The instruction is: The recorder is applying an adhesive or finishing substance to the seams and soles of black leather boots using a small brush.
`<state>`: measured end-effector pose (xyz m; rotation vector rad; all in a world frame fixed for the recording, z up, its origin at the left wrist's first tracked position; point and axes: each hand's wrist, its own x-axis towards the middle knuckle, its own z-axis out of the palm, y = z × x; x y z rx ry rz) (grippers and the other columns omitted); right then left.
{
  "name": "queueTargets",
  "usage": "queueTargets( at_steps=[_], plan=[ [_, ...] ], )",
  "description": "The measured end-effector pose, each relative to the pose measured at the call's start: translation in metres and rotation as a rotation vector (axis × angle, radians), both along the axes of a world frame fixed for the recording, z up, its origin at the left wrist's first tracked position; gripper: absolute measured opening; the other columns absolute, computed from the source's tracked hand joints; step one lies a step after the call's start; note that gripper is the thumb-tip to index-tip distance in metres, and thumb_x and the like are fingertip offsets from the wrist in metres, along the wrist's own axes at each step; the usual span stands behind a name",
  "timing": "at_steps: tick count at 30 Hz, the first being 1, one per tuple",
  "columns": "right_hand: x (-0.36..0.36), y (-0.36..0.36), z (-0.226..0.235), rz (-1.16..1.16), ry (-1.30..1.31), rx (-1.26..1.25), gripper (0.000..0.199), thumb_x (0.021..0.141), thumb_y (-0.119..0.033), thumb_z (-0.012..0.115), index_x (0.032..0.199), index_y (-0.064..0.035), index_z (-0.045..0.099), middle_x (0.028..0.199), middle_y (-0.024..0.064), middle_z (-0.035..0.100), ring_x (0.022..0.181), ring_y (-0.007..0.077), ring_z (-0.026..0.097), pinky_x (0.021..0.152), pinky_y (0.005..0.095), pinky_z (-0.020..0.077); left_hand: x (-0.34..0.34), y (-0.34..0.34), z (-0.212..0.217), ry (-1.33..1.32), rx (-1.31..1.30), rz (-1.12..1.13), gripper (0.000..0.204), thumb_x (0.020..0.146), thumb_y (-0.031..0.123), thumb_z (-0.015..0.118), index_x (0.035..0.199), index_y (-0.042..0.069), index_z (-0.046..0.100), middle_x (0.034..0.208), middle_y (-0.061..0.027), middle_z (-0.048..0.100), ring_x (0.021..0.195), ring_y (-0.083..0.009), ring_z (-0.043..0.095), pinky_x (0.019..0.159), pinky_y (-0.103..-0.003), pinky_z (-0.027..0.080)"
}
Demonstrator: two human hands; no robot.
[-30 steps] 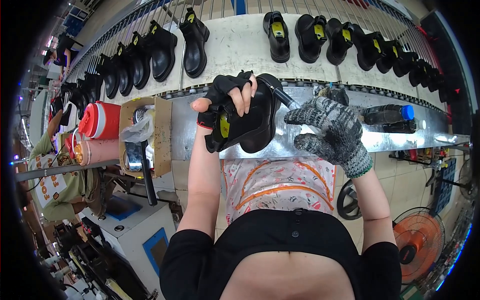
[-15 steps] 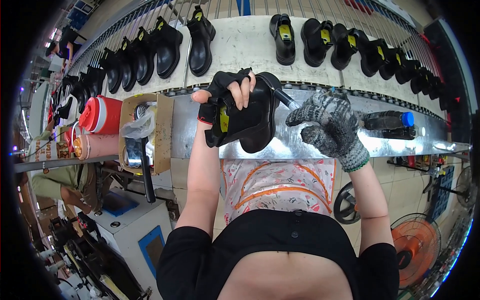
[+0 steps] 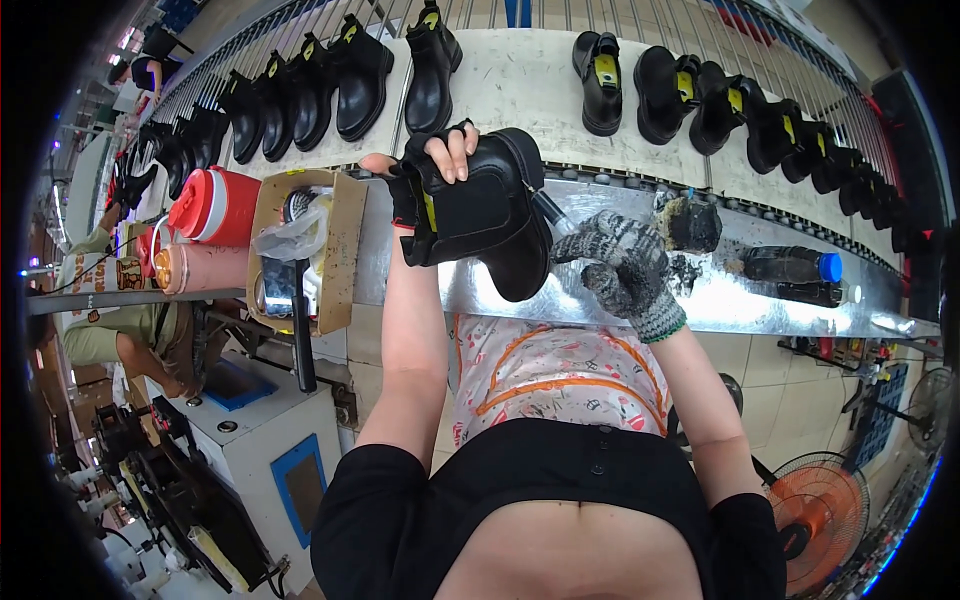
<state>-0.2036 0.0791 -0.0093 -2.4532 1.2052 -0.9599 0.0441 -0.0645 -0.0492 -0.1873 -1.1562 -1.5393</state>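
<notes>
Left hand (image 3: 428,165), fingers curled tight, grips a black boot (image 3: 487,215) above the metal surface (image 3: 600,290). Gloved right hand (image 3: 620,265), right of the boot, fingers pinching a brush (image 3: 548,208) touching it. Bottle (image 3: 790,266) farther right.

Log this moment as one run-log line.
left hand: grips black boot above metal bench | right hand: knit glove, holds dark tool at boot | belt: row of black boots

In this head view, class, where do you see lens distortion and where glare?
Head view: fisheye bends the conveyor belt and steel bench into arcs, black vignette at the rim; bright glare streaks the bench below the black boot held by the left hand; the gloved right hand is sharp.
</notes>
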Motion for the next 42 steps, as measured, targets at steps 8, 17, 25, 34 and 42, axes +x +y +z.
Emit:
queueTargets(
  at_steps=[8,17,25,34,42],
  plan=[
    [0.009,0.005,-0.011,-0.028,0.047,-0.029,0.02,0.078,-0.031,0.063,0.095,-0.0258,0.072,0.075,0.0006,0.056,0.07,0.0198,0.058,0.059,0.0335,0.0444,0.019,-0.013,-0.026,0.058,0.029,-0.032,0.086,0.071,0.089,0.022,0.063,0.009,0.053,0.067,-0.0042,0.05,0.083,-0.0165,0.04,0.091,-0.031,0.029],
    [-0.004,0.005,-0.032,0.108,-0.225,0.291,0.013,0.079,-0.023,0.063,0.087,-0.0189,0.073,0.079,0.0024,0.063,0.073,0.0216,0.061,0.065,0.0334,0.0485,0.038,-0.021,-0.032,0.002,0.075,-0.035,0.087,0.074,0.088,0.023,0.07,0.007,0.055,0.075,-0.0066,0.051,0.092,-0.0193,0.041,0.102,-0.035,0.027],
    [-0.009,0.02,-0.04,0.089,-0.269,0.378,0.021,0.087,-0.026,0.054,0.084,-0.0153,0.072,0.079,0.0067,0.065,0.074,0.0252,0.062,0.068,0.0352,0.0488,0.061,-0.026,-0.048,-0.001,0.406,0.121,0.102,0.073,0.087,0.014,0.064,-0.003,0.061,0.067,-0.0144,0.055,0.08,-0.0229,0.047,0.093,-0.032,0.032],
    [-0.011,0.033,-0.058,0.009,-0.378,0.493,0.038,0.094,-0.034,0.043,0.08,-0.0111,0.07,0.081,0.0067,0.068,0.075,0.0258,0.063,0.07,0.0356,0.049,0.07,-0.022,-0.049,-0.136,0.604,0.449,0.096,0.077,0.084,0.019,0.06,-0.002,0.059,0.067,-0.0165,0.058,0.077,-0.0267,0.053,0.088,-0.034,0.039],
    [-0.015,0.039,-0.094,-0.082,-0.522,0.718,0.042,0.096,-0.034,0.04,0.091,-0.0038,0.068,0.091,0.0094,0.069,0.083,0.0223,0.066,0.076,0.0318,0.0503,0.073,-0.026,-0.045,-0.357,0.617,0.689,0.095,0.079,0.083,0.02,0.058,-0.002,0.058,0.063,-0.0166,0.059,0.069,-0.0282,0.058,0.072,-0.035,0.047]
  ],
)
